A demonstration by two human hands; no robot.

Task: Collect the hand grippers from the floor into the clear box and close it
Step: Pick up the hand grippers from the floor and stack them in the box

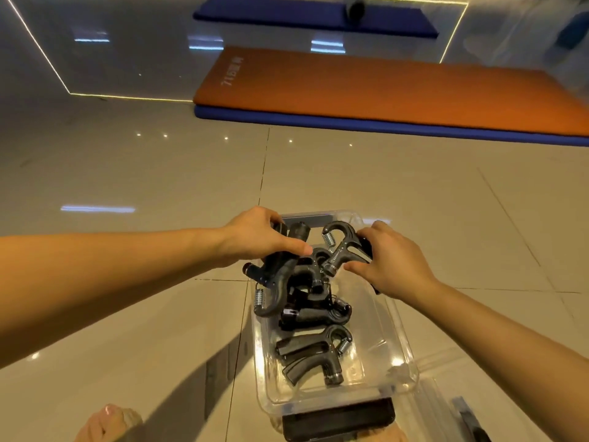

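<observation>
The clear box [403, 355] stands open on the tiled floor in front of me, with a black latch at its near end. Several black hand grippers with steel springs lie inside it, one at the near end [314, 354] and one in the middle [314, 315]. My left hand [258, 236] holds a black hand gripper [277, 282] over the box's far left corner, spring end hanging down. My right hand [390, 258] holds another hand gripper [339, 245] over the far end of the box.
The box's clear lid [446, 406] lies on the floor to the right of the box. An orange mat [382, 87] lies on a blue mat [318, 121] further off, and another blue mat [302, 14] beyond. My bare foot [108, 422] shows at the bottom left.
</observation>
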